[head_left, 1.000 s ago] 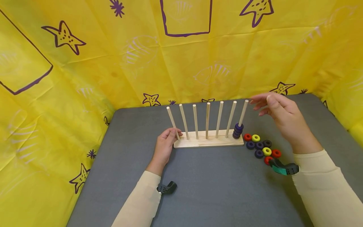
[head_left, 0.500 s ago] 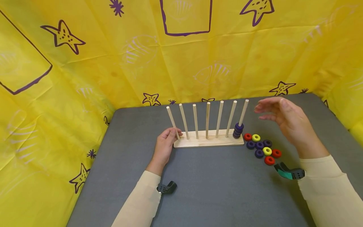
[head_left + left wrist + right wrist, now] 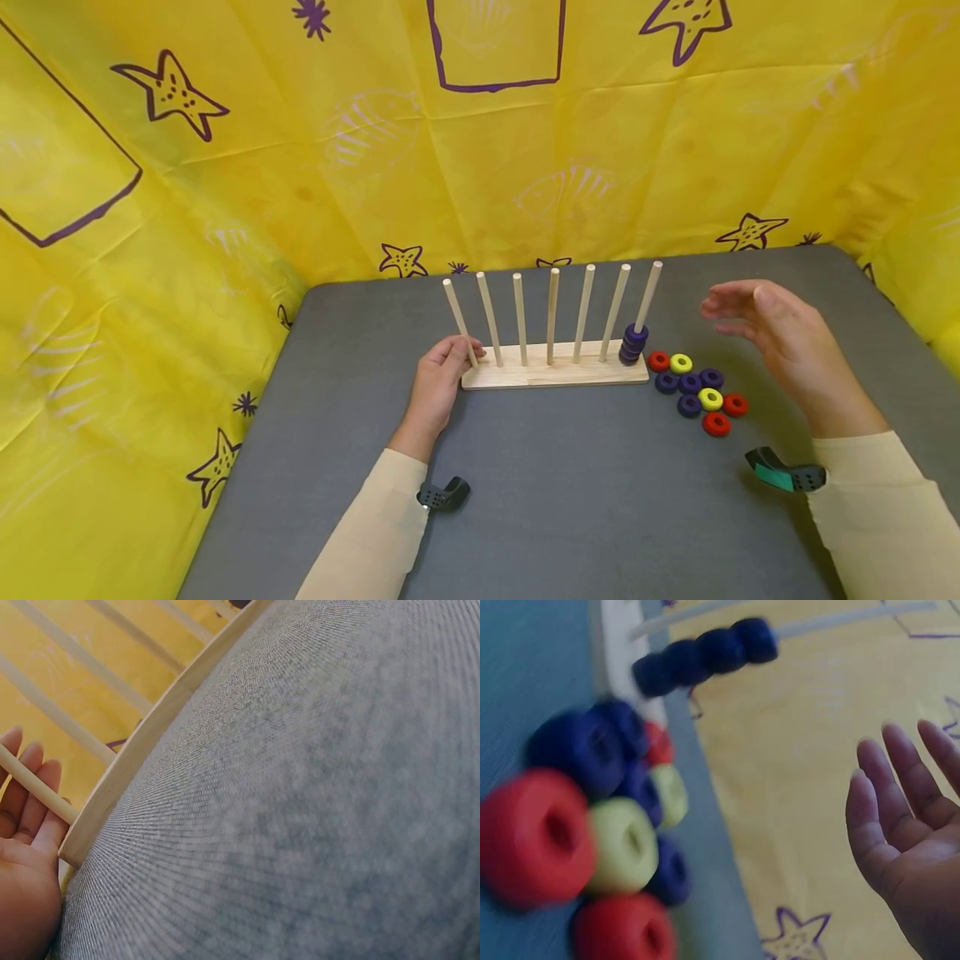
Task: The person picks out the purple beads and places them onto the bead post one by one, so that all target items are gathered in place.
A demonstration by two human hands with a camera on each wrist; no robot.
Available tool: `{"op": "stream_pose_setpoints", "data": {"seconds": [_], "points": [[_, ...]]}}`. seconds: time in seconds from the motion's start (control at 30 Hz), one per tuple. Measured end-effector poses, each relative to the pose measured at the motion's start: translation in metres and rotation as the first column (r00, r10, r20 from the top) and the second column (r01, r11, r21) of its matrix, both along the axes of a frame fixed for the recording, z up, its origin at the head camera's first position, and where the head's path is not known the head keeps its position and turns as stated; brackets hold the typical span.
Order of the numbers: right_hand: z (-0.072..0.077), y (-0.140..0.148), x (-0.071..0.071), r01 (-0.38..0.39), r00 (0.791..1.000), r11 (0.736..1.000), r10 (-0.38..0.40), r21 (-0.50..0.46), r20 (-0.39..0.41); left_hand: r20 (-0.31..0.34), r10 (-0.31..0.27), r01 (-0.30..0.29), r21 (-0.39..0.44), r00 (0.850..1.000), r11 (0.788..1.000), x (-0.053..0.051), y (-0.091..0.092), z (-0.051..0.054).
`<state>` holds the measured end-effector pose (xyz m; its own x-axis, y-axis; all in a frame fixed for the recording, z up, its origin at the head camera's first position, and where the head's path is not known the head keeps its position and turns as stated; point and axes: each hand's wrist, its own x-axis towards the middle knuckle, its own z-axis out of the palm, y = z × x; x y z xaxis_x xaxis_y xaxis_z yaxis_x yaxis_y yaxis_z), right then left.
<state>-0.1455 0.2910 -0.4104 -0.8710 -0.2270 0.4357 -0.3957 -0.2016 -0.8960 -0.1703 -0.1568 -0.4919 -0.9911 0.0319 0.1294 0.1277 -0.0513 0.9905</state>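
A wooden board (image 3: 555,377) carries seven upright pegs, and several dark blue rings (image 3: 633,344) are stacked on its rightmost peg. The left hand (image 3: 441,383) holds the board's left end, its fingers round the leftmost peg; in the left wrist view that hand (image 3: 30,862) has its fingers behind the peg (image 3: 37,786). To the right of the board, the right hand (image 3: 787,346) is raised above the table with relaxed fingers and nothing in it. The right wrist view shows this hand (image 3: 915,832) apart from the stacked rings (image 3: 705,656).
Loose red (image 3: 716,425), yellow (image 3: 710,399) and dark blue rings (image 3: 689,406) lie together on the grey table (image 3: 555,500), just right of the board. A yellow cloth (image 3: 480,167) with purple drawings hangs behind and beside the table.
The right hand has moved away from the rightmost peg, to the right and a little nearer. The left hand stays at the board's left end, and the stacked rings look the same.
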Motion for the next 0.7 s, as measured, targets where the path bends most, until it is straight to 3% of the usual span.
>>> {"op": "stream_pose_setpoints", "data": {"seconds": [0.1, 0.53, 0.7], "points": [[-0.007, 0.008, 0.003, 0.059, 0.996, 0.996, -0.063, 0.065, 0.063, 0.004, -0.001, 0.001, 0.005, 1.0, 1.0, 0.0, 0.001, 0.001], [-0.049, 0.039, 0.002, 0.114, 0.971, 0.986, -0.137, 0.122, 0.198, 0.0, 0.002, -0.002, -0.013, 1.0, 1.0, 0.001, 0.001, 0.0], [-0.062, 0.042, 0.003, 0.125, 0.952, 0.961, -0.186, 0.247, 0.242, -0.002, 0.0, 0.0, -0.013, 1.0, 1.0, 0.001, 0.001, 0.0]]}}
